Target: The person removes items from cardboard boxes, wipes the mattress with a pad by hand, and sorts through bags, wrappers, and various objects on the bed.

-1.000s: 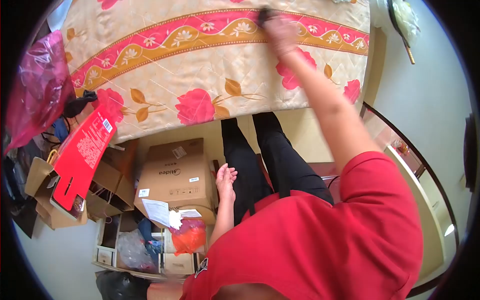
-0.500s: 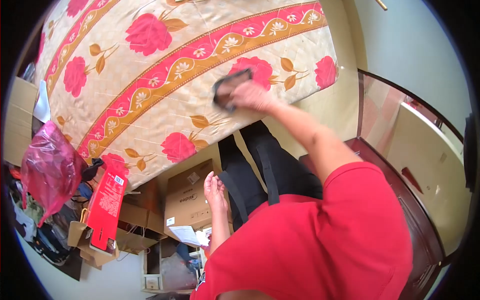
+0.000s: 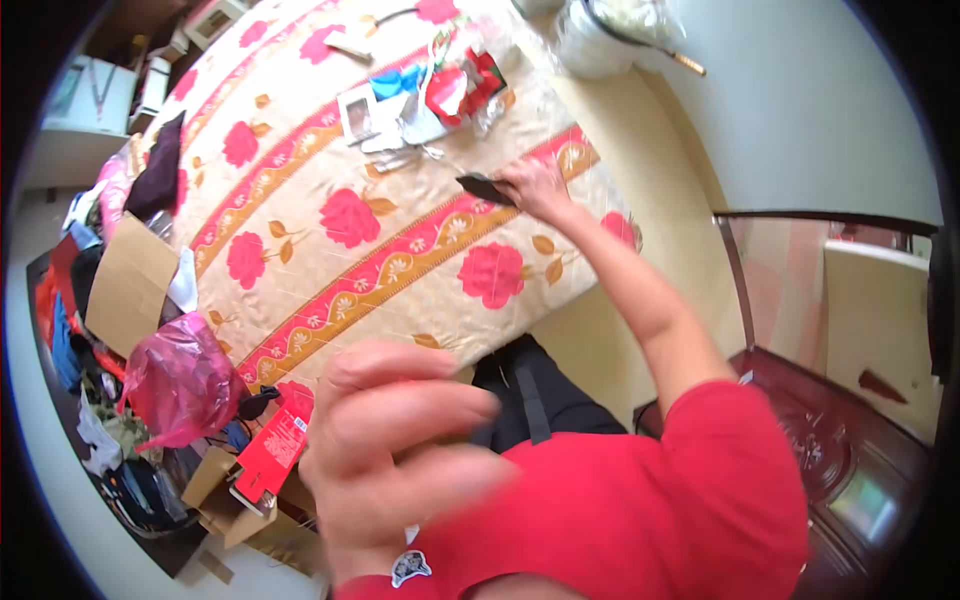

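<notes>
Right hand (image 3: pixel 538 188): our grip clasps a dark flat object (image 3: pixel 485 188), twelve o'clock, over the floral bedspread (image 3: pixel 420 308) | Left hand (image 3: pixel 385 440): seven o'clock, blurred, fingers curled; we cannot tell whether gripping | Pink plastic bag (image 3: pixel 185 375): between eight and nine o'clock

Right hand (image 3: pixel 535 188): lay near 1 o'clock, palm down, closed in a grip.
Right arm (image 3: pixel 640 290): extended from 4 o'clock toward 1 o'clock, slightly bent.
Left hand (image 3: pixel 362 455): loomed, blurred, in the foreground at 7 o'clock, fingers (image 3: pixel 430 413) loosely curled toward 3 o'clock.
</notes>
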{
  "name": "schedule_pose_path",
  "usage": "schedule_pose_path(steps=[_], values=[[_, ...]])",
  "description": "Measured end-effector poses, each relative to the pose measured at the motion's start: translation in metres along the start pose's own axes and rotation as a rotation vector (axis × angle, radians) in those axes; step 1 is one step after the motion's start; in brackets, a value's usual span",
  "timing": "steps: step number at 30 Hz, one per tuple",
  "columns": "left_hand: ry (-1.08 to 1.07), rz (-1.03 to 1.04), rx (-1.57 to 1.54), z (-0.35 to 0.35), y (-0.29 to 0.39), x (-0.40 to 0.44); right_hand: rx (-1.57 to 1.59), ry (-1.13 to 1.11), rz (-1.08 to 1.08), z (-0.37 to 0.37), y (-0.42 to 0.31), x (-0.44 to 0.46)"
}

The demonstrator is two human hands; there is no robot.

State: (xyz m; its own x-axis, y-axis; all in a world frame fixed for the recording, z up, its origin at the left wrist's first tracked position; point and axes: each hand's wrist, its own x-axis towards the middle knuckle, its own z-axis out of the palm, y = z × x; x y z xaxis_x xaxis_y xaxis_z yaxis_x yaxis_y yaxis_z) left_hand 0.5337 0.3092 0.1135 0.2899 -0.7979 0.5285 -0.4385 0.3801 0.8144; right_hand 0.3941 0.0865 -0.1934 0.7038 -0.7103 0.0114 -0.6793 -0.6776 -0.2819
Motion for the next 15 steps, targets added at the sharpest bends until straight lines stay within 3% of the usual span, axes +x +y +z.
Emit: schedule_pose_path(steps=[3, 6, 8, 9, 11, 15], values=[[-0.141, 0.293, -0.002, 0.008, 0.069, 0.037, 0.201, 0.12, 0.16, -0.025, -0.019, -0.049], [-0.276, 0.438, 0.006, 0.014, 0.122, 0.04, 0.267, 0.091, 0.193, -0.044, -0.035, -0.107], [-0.349, 0.499, 0.002, 0.016, 0.153, 0.037, 0.153, 0.1, 0.256, -0.066, -0.046, -0.15], [-0.381, 0.517, 0.003, 0.016, 0.166, 0.037, 0.196, 0.203, 0.255, -0.075, -0.054, -0.172], [-0.441, 0.535, 0.0, 0.015, 0.189, 0.032, 0.232, 0.119, 0.372, -0.091, -0.064, -0.208], [-0.505, 0.516, 0.029, 0.01, 0.227, 0.013, 0.265, 0.258, 0.401, -0.093, -0.066, -0.263]])
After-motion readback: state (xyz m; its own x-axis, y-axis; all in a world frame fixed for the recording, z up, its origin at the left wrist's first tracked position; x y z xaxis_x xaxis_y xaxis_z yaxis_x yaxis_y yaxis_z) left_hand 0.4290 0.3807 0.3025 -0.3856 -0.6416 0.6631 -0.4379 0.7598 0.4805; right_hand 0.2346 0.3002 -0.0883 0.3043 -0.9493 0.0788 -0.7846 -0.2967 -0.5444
